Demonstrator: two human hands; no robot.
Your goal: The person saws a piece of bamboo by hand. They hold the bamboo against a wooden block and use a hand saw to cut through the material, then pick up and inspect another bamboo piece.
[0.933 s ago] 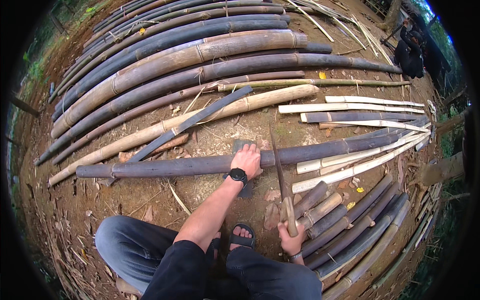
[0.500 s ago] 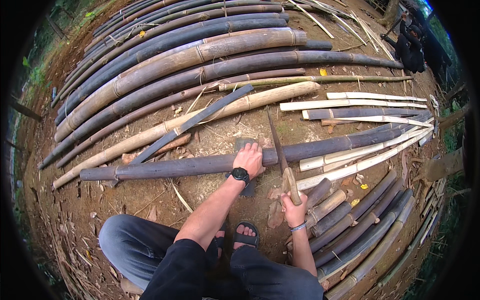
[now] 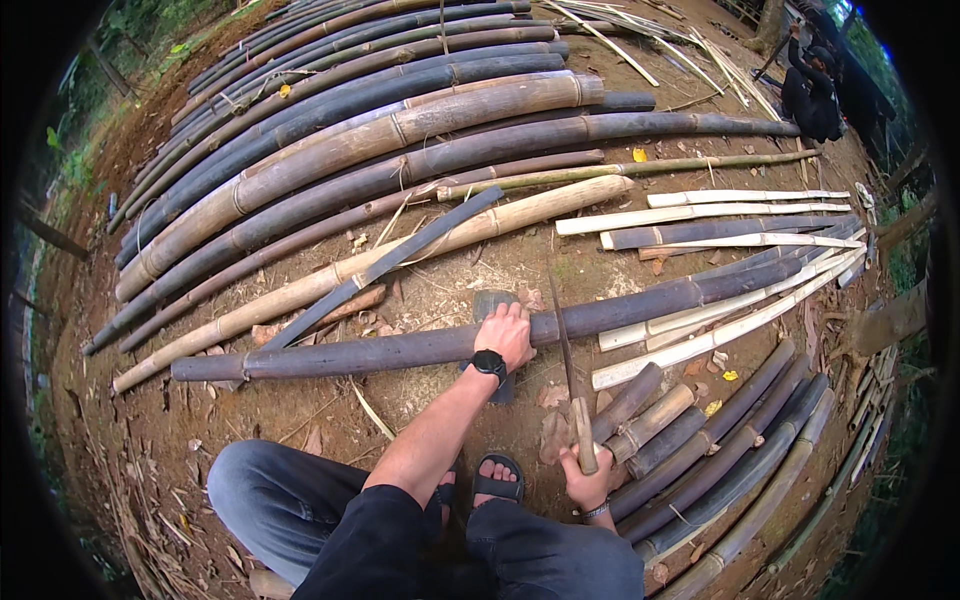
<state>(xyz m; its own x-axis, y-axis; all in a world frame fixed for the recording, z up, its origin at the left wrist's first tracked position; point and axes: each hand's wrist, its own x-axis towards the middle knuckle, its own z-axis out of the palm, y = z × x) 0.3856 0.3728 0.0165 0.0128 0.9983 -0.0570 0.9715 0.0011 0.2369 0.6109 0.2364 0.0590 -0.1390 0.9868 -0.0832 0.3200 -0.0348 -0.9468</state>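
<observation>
The person's bent legs are nearest, the right foot in a dark sandal [image 3: 497,482]. Just beyond, the right hand [image 3: 588,480] is closed around the wooden handle of a saw [image 3: 569,365], its wrist low and its forearm mostly hidden by the right thigh. The handle end points near; the narrow blade runs far and slightly left.

To the right lies a cluster of bamboo lengths [image 3: 705,438]. Farther, the blade crosses a dark bamboo pole [image 3: 420,350] whose long axis runs from near left to far right; I cannot tell how deep any cut is. The left hand [image 3: 508,335] holds the pole from above, fingers over it, arm extended, a black wristwatch [image 3: 487,365] on the wrist. A dark block [image 3: 487,302] sits beneath the pole there.

Beyond, a dark slat [image 3: 380,268] crosses a pale bamboo pole [image 3: 320,280].
</observation>
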